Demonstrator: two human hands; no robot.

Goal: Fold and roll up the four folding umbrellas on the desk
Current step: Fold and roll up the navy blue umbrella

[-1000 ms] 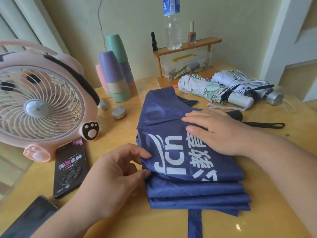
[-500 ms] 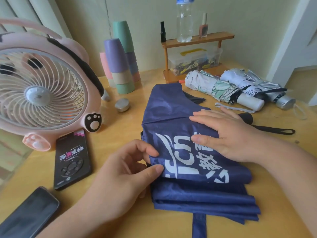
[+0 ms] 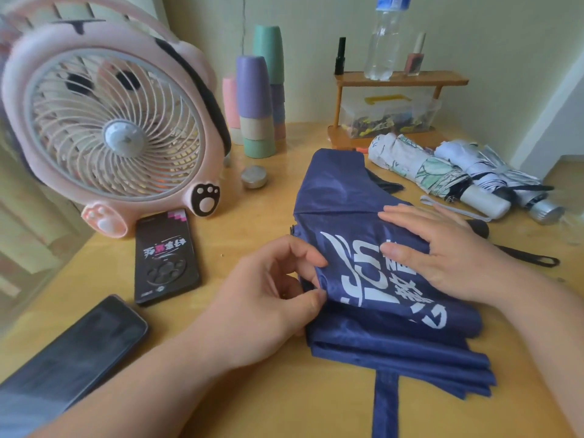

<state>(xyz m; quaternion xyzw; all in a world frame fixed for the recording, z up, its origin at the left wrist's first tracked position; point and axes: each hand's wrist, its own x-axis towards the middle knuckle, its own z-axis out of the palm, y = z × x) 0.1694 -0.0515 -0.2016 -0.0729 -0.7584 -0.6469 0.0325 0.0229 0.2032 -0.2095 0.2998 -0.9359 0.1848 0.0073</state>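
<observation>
Navy umbrella (image 3: 354, 191) pleats stack neatly if the left hand (image 3: 268, 298), pinching the fabric edge, pulls taut while the flat, straight-fingered right hand (image 3: 448, 254) presses down.

Water bottle (image 3: 383, 42): cap cropped at top edge. Navy umbrella (image 3: 341, 191): strap cropped at bottom edge. Black handle (image 3: 478, 228): mostly hidden behind right hand (image 3: 452, 251).

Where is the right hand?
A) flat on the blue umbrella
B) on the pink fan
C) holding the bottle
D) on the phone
A: the right hand lies flat on the blue umbrella, away from the fan, bottle and phones.
</observation>
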